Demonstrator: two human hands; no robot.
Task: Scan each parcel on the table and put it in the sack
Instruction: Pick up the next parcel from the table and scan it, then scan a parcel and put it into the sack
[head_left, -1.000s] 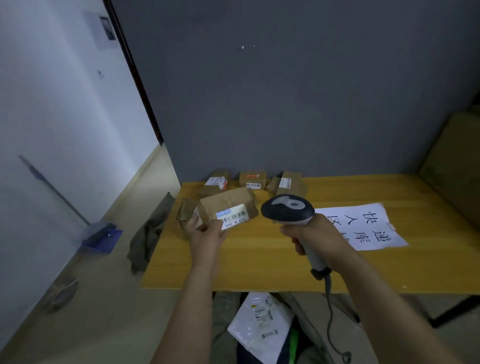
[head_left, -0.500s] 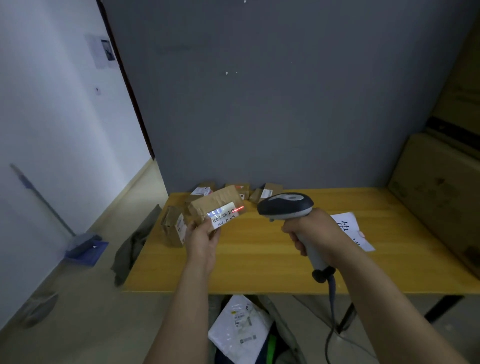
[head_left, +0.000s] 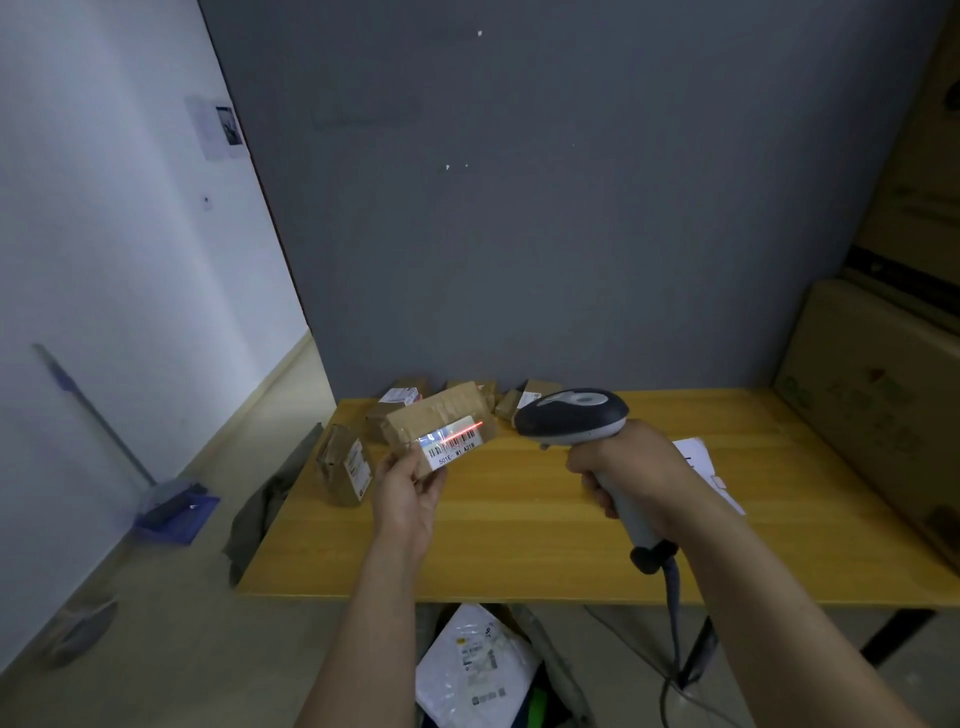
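A blue dustpan and broom are being leaned at the white wall, far left. A grey-green cloth is being draped off the left edge of the table. One brown parcel is being left standing upright near that edge. Just right of it, the held parcel is being pinched at its lower corner by the left hand, thumb and fingers curled on the box, raised above the tabletop. Its barcode label is being crossed by a red scan line. More small parcels are being kept at the table's back edge. The scanner is being gripped by the right hand, fingers wrapped round the handle, head being aimed at the label. Its cable is being trailed below the table. A printed sheet is being partly covered by that hand. A white mailer is being seen under the near edge. A large carton is being kept far right.
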